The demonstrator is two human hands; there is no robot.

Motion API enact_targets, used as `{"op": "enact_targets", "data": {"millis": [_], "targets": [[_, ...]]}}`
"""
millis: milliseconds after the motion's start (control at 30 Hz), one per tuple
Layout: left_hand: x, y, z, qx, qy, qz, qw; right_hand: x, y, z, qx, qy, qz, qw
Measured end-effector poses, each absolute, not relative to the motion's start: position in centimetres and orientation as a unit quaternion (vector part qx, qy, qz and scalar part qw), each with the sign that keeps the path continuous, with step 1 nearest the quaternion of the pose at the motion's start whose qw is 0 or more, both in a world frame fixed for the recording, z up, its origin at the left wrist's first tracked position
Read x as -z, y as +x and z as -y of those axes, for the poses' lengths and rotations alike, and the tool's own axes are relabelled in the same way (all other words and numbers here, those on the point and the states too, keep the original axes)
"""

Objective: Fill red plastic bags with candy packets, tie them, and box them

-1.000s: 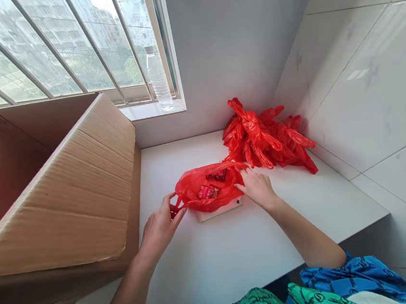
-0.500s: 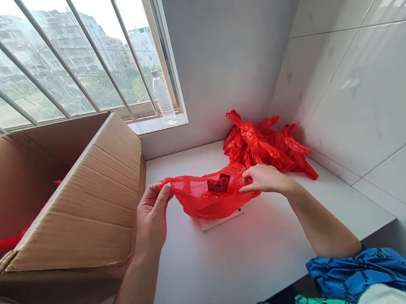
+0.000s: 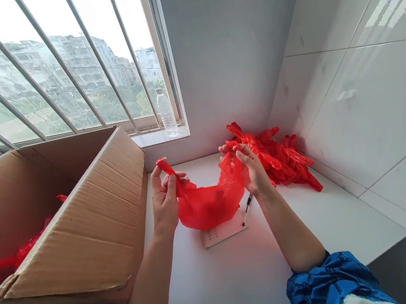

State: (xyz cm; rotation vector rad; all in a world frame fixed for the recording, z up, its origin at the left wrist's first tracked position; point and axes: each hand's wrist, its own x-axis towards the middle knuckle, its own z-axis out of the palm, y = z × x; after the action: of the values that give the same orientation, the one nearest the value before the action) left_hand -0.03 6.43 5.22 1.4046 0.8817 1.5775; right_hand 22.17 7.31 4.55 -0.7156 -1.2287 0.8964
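Note:
A thin red plastic bag [image 3: 210, 207] hangs between my two hands above the white tabletop. My left hand [image 3: 165, 192] is closed on its left handle, and the handle's end pokes out above my fingers. On the other side my right hand [image 3: 250, 166] grips the right handle. The bag sags in the middle, with darker shapes showing faintly through the film. Beneath it, partly hidden, lie a white notebook [image 3: 226, 232] and a black-and-clear pen [image 3: 247, 210].
An open cardboard box [image 3: 83, 227] with red plastic inside stands at the left. More red plastic bags [image 3: 283, 158] are heaped against the back wall at the right. A clear water bottle [image 3: 166, 114] stands on the sill of the barred window.
Both hands have raised the bag's handles, and its wide mouth has drawn together. The dark red packet visible inside before is now hidden. More of the pen shows. My view has tilted up slightly.

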Motion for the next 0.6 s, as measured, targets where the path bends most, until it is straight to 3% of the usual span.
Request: {"op": "enact_targets", "data": {"millis": [167, 300, 433, 600], "targets": [[-3.8, 0.4, -6.9, -0.573, 0.579, -0.311, 0.489, -3.6, 20.1, -7.0, -0.487, -0.265, 0.6, 0.577], [-2.4, 0.8, -7.2, -0.477, 0.627, -0.291, 0.543, -2.5, 18.7, -6.9, -0.441, -0.33, 0.674, 0.493], [-1.7, 1.0, -7.3, -0.419, 0.649, -0.307, 0.557, -2.0, 18.5, -7.3, -0.471, -0.342, 0.637, 0.505], [-2.2, -0.2, -6.6, -0.42, 0.658, -0.382, 0.495, -2.8, 22.5, -7.3, -0.47, -0.347, 0.621, 0.522]]}}
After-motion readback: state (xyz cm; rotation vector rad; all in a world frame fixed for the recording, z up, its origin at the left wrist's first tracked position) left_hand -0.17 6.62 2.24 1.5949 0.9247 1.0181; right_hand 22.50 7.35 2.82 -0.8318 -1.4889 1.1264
